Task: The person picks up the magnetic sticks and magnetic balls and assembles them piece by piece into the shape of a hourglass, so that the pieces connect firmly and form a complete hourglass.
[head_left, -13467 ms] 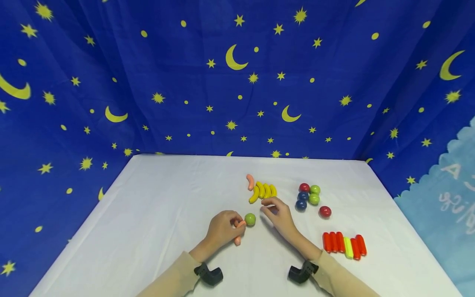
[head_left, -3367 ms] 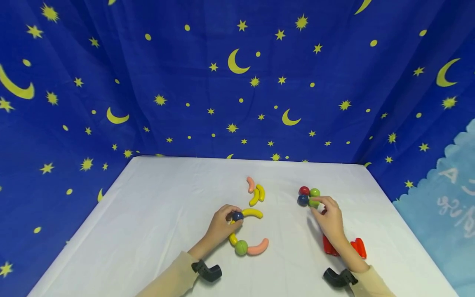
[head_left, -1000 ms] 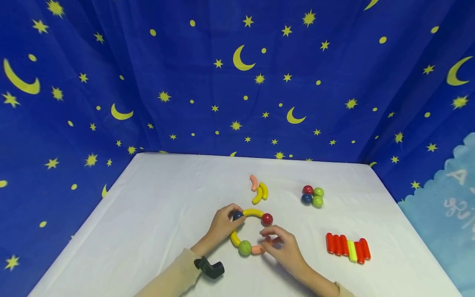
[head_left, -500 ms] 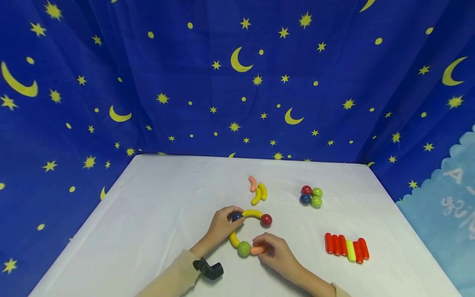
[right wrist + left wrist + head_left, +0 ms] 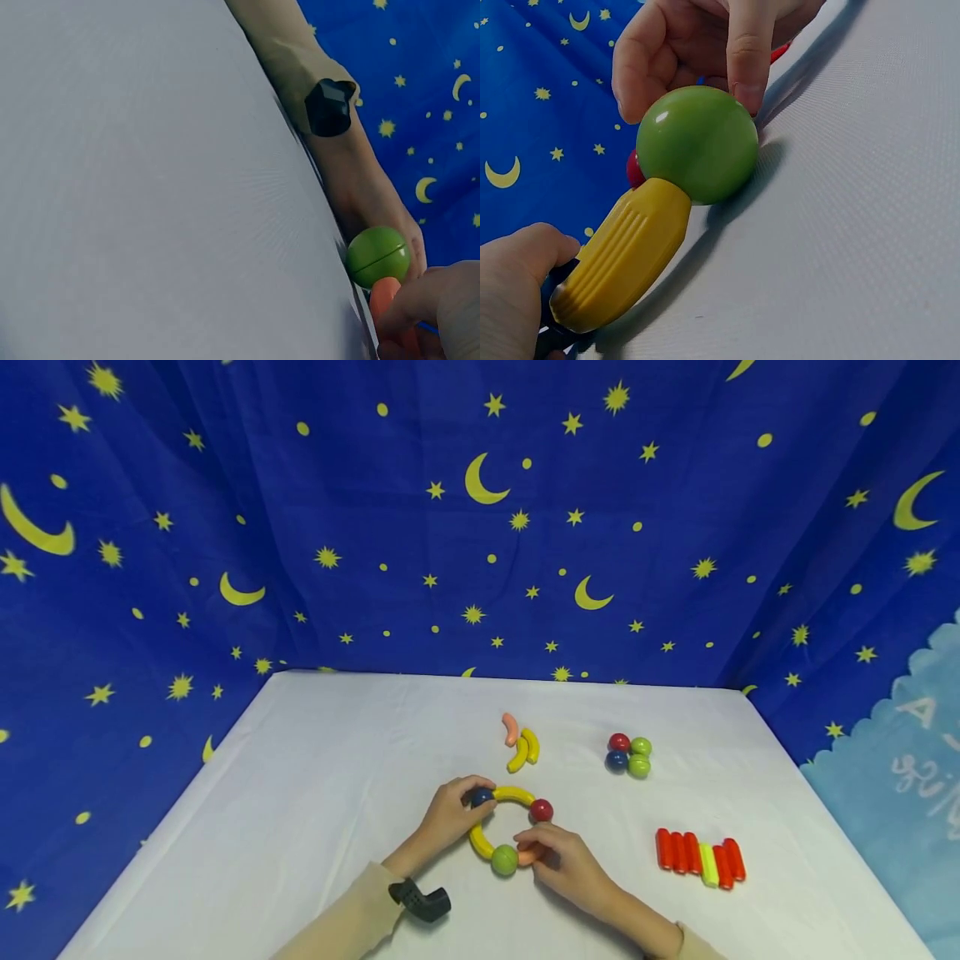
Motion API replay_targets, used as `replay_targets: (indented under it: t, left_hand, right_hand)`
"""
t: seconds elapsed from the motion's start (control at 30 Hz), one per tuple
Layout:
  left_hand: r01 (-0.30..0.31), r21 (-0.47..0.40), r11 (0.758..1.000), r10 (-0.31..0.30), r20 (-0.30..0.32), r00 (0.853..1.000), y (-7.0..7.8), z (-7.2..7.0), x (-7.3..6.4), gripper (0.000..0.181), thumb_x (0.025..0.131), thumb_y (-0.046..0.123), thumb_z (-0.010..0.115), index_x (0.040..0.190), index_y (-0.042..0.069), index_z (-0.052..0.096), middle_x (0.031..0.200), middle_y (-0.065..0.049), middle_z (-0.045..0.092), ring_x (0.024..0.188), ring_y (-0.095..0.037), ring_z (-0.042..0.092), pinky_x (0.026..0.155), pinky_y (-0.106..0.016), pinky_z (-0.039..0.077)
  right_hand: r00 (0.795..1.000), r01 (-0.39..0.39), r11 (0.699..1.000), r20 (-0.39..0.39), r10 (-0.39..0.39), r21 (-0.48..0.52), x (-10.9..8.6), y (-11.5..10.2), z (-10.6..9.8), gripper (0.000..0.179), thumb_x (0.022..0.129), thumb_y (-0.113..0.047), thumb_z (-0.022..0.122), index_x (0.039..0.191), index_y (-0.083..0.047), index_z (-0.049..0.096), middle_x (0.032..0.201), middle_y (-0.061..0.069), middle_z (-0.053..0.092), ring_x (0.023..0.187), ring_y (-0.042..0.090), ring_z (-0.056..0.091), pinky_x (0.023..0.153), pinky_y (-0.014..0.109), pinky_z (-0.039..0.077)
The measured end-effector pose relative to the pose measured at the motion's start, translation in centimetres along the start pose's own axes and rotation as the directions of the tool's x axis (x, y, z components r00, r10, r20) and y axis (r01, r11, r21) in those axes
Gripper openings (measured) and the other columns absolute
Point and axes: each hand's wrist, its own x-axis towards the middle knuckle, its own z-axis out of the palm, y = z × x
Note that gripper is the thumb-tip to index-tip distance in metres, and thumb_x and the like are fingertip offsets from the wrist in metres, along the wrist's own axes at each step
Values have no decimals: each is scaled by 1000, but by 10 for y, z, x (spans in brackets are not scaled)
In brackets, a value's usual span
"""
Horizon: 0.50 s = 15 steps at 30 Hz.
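Observation:
My left hand [image 5: 453, 814] grips a dark blue ball [image 5: 482, 796] at the upper left of a near-ring of toy pieces on the table. From that ball a yellow curved rod [image 5: 513, 793] runs to a red ball [image 5: 541, 811]. Another yellow curved rod [image 5: 622, 259] leads down to a green ball [image 5: 697, 145]. A pink curved rod [image 5: 385, 296] meets the green ball, and my right hand [image 5: 570, 867] pinches it between thumb and fingers. Much of the pink rod is hidden by those fingers, just below the red ball in the head view.
Behind the ring lie a loose pink curved rod [image 5: 510, 728] and two yellow curved rods [image 5: 531, 746]. Farther right, a red ball [image 5: 619, 742], a blue ball [image 5: 617, 762] and two green balls [image 5: 640, 766] cluster. Red straight rods [image 5: 678, 852] and a yellow-green one [image 5: 708, 865] lie in a row.
Over these seconds the pieces were joined into a curve, and the right hand brought a red ball from the right. Lately it took hold of the pink rod; the green ball shifted slightly right.

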Motion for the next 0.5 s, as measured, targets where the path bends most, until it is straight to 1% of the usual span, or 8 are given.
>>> replay_targets:
  t: [0.1,0.27,0.37,0.43,0.5]
  left_hand:
    - [2,-6,1000,-2,21,1000,0,0,0,23,85,24,70,106,14,69,107,-4,69,101,-17,61,85,-27,50]
    - [9,-40,999,-8,24,1000,1,-1,2,24,86,22,69,108,13,68,109,-5,69,102,-19,62,83,-26,49]
    - [17,-64,998,-15,30,999,1,-1,2,25,85,17,68,110,12,67,110,-4,69,102,-18,61,82,-24,48]
    - [18,-76,997,-15,33,999,0,-1,1,26,84,14,67,110,11,67,111,-5,68,102,-18,61,82,-22,48]
    - [16,-84,996,-13,26,1000,-1,0,1,28,83,11,67,111,10,67,111,-5,68,101,-18,61,81,-22,48]
  right_hand:
    - [1000,-9,1000,12,9,-5,0,0,0,41,73,11,68,111,-5,64,101,9,68,82,17,63,74,21,52]
    - [1000,-17,999,-3,17,-28,1,0,-4,42,72,12,66,109,-6,65,102,7,68,84,15,63,74,22,52]
    - [999,-36,999,-31,35,-27,0,1,-10,42,71,14,64,108,-6,66,103,6,69,86,15,63,74,22,53]
    - [997,-27,999,-68,24,-34,-1,3,-16,39,73,14,63,107,-5,66,102,8,69,88,16,64,73,22,54]
    - [993,-14,999,-119,8,-48,-2,4,-23,36,74,15,63,105,-4,66,100,8,70,89,15,64,72,23,54]
